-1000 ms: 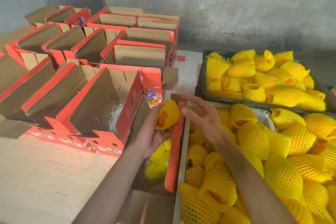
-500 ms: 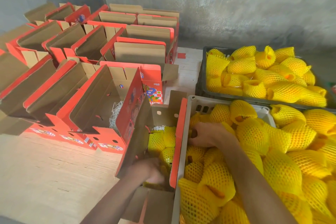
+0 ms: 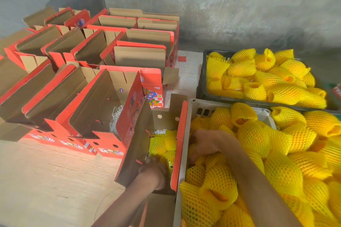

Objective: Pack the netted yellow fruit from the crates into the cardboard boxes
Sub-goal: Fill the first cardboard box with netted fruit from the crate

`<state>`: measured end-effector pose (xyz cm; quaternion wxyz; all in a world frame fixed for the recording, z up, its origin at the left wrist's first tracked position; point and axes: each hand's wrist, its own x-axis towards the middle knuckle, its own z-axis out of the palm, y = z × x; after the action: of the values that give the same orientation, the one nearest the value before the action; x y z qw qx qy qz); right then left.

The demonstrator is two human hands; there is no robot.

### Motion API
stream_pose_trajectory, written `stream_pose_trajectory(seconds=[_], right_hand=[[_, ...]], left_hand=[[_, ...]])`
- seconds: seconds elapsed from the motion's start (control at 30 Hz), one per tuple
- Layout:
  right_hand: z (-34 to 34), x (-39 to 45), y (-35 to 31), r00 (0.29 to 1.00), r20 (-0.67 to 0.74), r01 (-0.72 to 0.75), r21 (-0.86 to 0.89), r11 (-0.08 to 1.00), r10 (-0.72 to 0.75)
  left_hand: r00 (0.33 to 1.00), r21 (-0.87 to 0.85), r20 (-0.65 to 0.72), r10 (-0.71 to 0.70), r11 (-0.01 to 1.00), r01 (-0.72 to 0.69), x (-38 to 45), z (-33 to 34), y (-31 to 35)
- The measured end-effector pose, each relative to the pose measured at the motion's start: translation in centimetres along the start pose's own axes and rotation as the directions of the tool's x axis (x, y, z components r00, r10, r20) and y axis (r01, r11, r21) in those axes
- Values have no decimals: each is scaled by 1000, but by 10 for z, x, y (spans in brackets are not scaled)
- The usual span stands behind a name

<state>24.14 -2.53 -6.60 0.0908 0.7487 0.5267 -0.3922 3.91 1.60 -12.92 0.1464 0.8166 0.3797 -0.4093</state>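
While the near box [image 3: 180, 145] at lower centre of the frame holds only a few netted fruit [image 3: 162, 143], packing is judged to be at an early stage. That box stands open, its red flaps raised, touching the left wall of the white crate [image 3: 184, 162]. Some shredded paper shows at its far end.

The left hand [image 3: 155, 171] is down inside the near end of the box, among the fruit there. Its fingers are blurred and partly hidden, so whether they grip a fruit or are spread cannot be told. The right hand [image 3: 204, 143] is in the white crate, back upward, its fingers curled down around a netted fruit at the crate's left edge; the hold looks like a pick in progress.

Remaining work is large. The white crate is heaped with fruit across the lower right of the frame. The black crate [image 3: 201, 79], just behind it at right centre, is also full.

Empty boxes [image 3: 92, 108] stand in rows across the left and upper left of the frame, flaps up, close together. One beside the near box contains shredded paper only. All rest on a pale wooden floor [image 3: 46, 180], with a grey wall [image 3: 239, 5] behind.

Obstructions: the raised left flap of the near box narrows access from that side, and the red right flap stands between box and crate, so each fruit must pass over it.
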Motion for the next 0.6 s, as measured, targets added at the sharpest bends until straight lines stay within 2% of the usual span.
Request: stream_pose_trajectory(seconds=[0.1,0.2,0.27,0.33,0.4,0.43,0.5,0.53,0.6], right_hand=[[0,-8,5,986,-155,56,-5,998,-56],[-9,-14,14,941,-330,135,147,980,-80],[-19,-20,20,874,-484,221,345,912,-29],[-26,-24,19,776,-629,355,476,804,30],[-27,-27,11,679,-733,524,527,669,46],[-27,-28,4,649,-760,598,537,595,32],[-26,-29,-8,621,-783,689,525,500,-33],[-25,-29,-13,618,-783,711,516,478,-73],[-23,-27,-22,626,-765,732,510,452,-150]], left_hand=[[1000,22,2,-11,1000,11,1,-4,-3],[994,-58,-44,-103,993,100,1,-14,-6],[981,-173,-125,-146,977,124,1,-16,-9],[953,-312,-250,-171,946,88,-4,-17,-13],[865,-520,-463,-194,850,-88,-10,-23,-16],[792,-635,-571,-217,728,-258,-16,-31,-17],[667,-730,-682,-300,334,-596,-30,-56,-16],[676,-734,-668,-310,131,-666,-38,-69,-15],[790,-765,-589,-172,-196,-613,-48,-90,-16]])
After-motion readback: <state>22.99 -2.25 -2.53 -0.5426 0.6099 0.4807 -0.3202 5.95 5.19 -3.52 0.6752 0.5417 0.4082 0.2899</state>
